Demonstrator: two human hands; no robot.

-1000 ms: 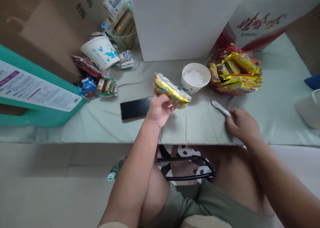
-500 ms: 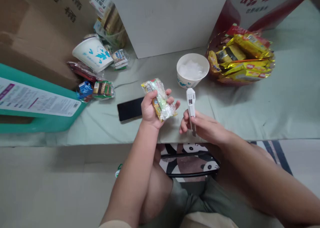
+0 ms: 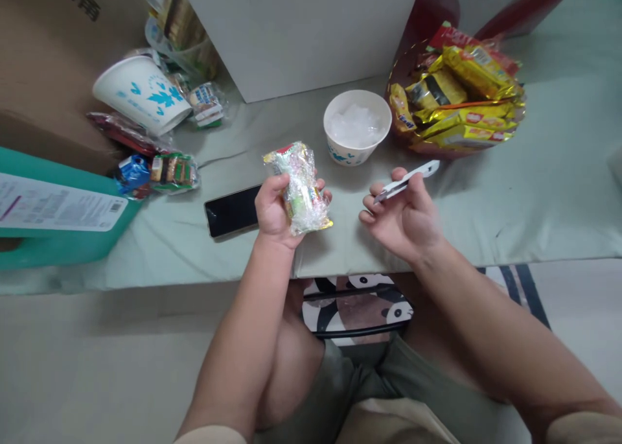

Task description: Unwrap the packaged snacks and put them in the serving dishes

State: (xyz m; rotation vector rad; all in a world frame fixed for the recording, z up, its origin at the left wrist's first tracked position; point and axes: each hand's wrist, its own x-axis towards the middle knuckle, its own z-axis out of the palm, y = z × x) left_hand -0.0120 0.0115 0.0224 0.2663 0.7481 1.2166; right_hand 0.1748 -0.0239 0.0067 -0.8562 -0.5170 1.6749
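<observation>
My left hand [image 3: 275, 207] is closed round a snack packet [image 3: 302, 188] in crinkled clear wrapping, with yellow and green showing through. In my right hand [image 3: 405, 220], palm turned up, lies a white utility knife [image 3: 411, 179]; the thumb presses on it and the dark blade end points left. A black phone [image 3: 232, 212] lies flat just left of my left hand, partly covered by it. Beyond both hands stands a paper bowl [image 3: 357, 153] with blue leaf prints, holding crumpled clear-white plastic.
A round basket [image 3: 454, 147] of yellow and red snack packets is at the back right. A white box [image 3: 311, 35] stands behind. On the left are a tipped paper cup [image 3: 140, 97], wrapped biscuits [image 3: 173, 173], a green box [image 3: 63, 236] and a cardboard box [image 3: 43, 61].
My right hand has rolled palm up and moved right, swinging the knife from upright to slanted. The packet has turned slightly in my left hand. The whole view has shifted a little.
</observation>
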